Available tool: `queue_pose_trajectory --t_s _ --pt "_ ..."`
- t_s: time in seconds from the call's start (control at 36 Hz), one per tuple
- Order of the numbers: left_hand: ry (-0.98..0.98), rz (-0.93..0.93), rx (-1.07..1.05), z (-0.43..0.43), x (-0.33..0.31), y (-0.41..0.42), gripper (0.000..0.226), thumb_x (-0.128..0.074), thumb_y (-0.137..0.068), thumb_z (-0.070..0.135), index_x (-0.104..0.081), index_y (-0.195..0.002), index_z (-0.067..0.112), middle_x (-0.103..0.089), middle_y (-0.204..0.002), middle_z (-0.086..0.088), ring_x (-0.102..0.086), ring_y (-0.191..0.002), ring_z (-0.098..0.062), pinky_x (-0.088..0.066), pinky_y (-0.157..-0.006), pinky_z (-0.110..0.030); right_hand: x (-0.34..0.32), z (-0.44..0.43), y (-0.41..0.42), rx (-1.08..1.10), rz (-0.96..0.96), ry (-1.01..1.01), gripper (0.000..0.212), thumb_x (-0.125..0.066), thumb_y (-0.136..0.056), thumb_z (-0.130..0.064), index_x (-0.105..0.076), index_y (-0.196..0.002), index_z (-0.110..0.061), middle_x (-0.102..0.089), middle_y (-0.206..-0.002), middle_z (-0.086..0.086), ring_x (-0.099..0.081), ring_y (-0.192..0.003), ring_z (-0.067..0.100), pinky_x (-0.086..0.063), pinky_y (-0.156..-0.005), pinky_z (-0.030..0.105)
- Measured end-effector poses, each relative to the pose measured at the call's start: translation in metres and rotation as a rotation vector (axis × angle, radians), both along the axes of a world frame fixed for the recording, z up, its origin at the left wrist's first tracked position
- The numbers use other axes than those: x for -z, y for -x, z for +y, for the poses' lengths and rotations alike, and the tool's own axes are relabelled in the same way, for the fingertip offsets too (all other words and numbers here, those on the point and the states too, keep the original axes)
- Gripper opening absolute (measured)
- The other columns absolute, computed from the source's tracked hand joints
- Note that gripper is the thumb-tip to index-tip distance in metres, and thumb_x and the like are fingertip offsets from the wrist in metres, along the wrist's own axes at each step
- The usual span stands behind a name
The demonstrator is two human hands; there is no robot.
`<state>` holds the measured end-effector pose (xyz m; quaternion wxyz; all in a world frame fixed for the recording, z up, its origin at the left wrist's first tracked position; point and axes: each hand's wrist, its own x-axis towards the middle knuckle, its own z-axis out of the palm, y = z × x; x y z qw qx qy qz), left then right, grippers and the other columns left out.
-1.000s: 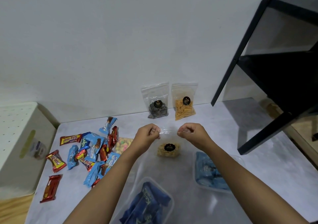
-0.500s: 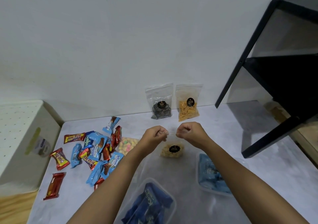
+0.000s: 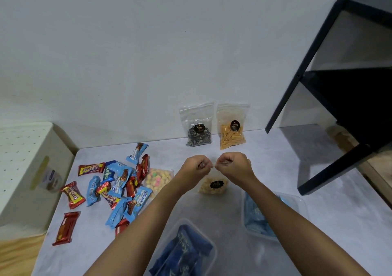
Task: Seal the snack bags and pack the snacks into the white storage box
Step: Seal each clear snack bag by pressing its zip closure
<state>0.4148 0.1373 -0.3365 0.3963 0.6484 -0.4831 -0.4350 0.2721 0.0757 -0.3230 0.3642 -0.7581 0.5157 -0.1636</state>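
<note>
Left hand [image 3: 198, 166] and right hand [image 3: 232, 165], fingers curled, pinch the top strip of the clear zip bag of pale crackers with a round black label [image 3: 213, 185], upright at mid-table. Any unpressed gap could leave the seal open and spill crackers. The perforated white storage box [image 3: 25, 169] sits beyond the table's left edge, past scattered red and blue wrappers [image 3: 118, 180]; clear plastic tubs [image 3: 297, 199] crowd the near side.

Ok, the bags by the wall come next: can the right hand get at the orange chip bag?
Probably, once freed: the right hand pinches the top of the clear snack bag, but bare table lies between it and the orange chip bag.
</note>
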Motion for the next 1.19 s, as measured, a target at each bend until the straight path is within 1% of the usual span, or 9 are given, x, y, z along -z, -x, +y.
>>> queue_pose_trajectory --t_s 0.08,0.19,0.39,0.53,0.69,0.92,1.0,1.08,1.19 --pt "0.015 0.022 -0.021 0.0 0.0 -0.007 0.009 -0.056 -0.088 0.004 -0.065 -0.087 0.004 -0.059 -0.069 -0.003 -0.056 -0.057 0.002 -0.048 -0.064 -0.018 -0.003 -0.005 0.003 -0.034 -0.045 -0.085 0.004 -0.072 -0.077 -0.024 -0.071 -0.074 -0.027 -0.067 -0.075 -0.009 -0.063 -0.083 0.017 -0.051 -0.082 0.038" --pt "0.041 0.076 -0.081 0.0 -0.002 -0.019 0.005 -0.063 -0.084 0.002 -0.066 -0.087 -0.001 -0.063 -0.073 -0.007 -0.063 -0.06 -0.004 -0.052 -0.063 -0.017 -0.011 -0.01 0.012 0.004 -0.19 -0.194 0.006 -0.073 -0.077 -0.01 -0.07 -0.076 -0.015 -0.066 -0.074 -0.002 -0.06 -0.073 0.011 -0.047 -0.065 0.018" --pt "0.004 -0.027 -0.056 0.0 0.001 -0.017 0.01 -0.058 -0.087 0.005 -0.06 -0.079 0.01 -0.052 -0.058 0.005 -0.055 -0.051 0.005 -0.05 -0.07 -0.028 -0.003 -0.011 0.017 0.047 -0.147 -0.203 0.012 -0.072 -0.076 -0.015 -0.064 -0.068 -0.02 -0.058 -0.064 -0.004 -0.053 -0.064 0.012 -0.044 -0.065 0.027" --pt "0.021 -0.085 -0.105 -0.001 -0.002 -0.008 0.02 -0.046 -0.089 0.001 -0.055 -0.075 0.012 -0.053 -0.067 -0.001 -0.053 -0.06 -0.006 -0.04 -0.051 -0.005 -0.003 -0.011 0.015 0.031 -0.085 -0.167 0.021 -0.069 -0.074 -0.021 -0.064 -0.059 -0.034 -0.061 -0.064 -0.01 -0.057 -0.071 0.016 -0.048 -0.073 0.035" --pt "0.048 -0.055 -0.128 -0.002 -0.003 -0.015 0.023 -0.05 -0.088 0.002 -0.056 -0.072 0.017 -0.051 -0.065 0.003 -0.049 -0.054 0.002 -0.039 -0.055 -0.007 -0.018 -0.014 0.025 0.006 -0.161 -0.232 0.007 -0.072 -0.076 -0.008 -0.069 -0.071 -0.013 -0.067 -0.073 0.004 -0.061 -0.071 0.015 -0.051 -0.07 0.029" --pt "0.069 -0.122 -0.178 -0.006 -0.008 -0.01 0.012 -0.053 -0.087 0.004 -0.058 -0.08 0.011 -0.054 -0.074 -0.001 -0.044 -0.062 -0.005 -0.035 -0.053 -0.004 -0.013 -0.014 0.027 0.111 -0.083 -0.113 0.022 -0.07 -0.075 -0.009 -0.069 -0.057 -0.023 -0.072 -0.068 -0.003 -0.068 -0.073 0.016 -0.058 -0.076 0.037" --pt "0.114 -0.157 -0.357 -0.006 -0.004 -0.009 0.007 -0.058 -0.086 0.01 -0.054 -0.091 0.008 -0.052 -0.089 -0.008 -0.046 -0.068 -0.007 -0.037 -0.06 -0.012 -0.012 -0.008 0.026 0.157 -0.125 -0.065 0.015 -0.075 -0.074 -0.016 -0.07 -0.062 -0.023 -0.068 -0.064 -0.007 -0.065 -0.067 0.012 -0.057 -0.073 0.035" --pt "0.119 -0.062 -0.536 0.0 -0.006 0.0 0.02 -0.064 -0.086 0.023 -0.051 -0.08 0.01 -0.05 -0.076 -0.003 -0.046 -0.065 -0.012 -0.037 -0.06 -0.018 -0.01 -0.002 0.026 0.177 -0.146 0.011 0.014 -0.073 -0.077 -0.019 -0.068 -0.065 -0.024 -0.063 -0.061 -0.013 -0.061 -0.066 0.01 -0.054 -0.071 0.033" --pt "-0.008 0.093 -0.4 0.004 -0.005 0.021 0.031 -0.064 -0.086 0.03 -0.052 -0.062 0.012 -0.06 -0.066 -0.005 -0.057 -0.064 -0.018 -0.049 -0.066 -0.033 -0.009 0.0 0.024 0.005 -0.113 0.061 0.008 -0.067 -0.082 -0.024 -0.07 -0.075 -0.023 -0.07 -0.077 -0.009 -0.063 -0.078 0.01 -0.052 -0.074 0.032"
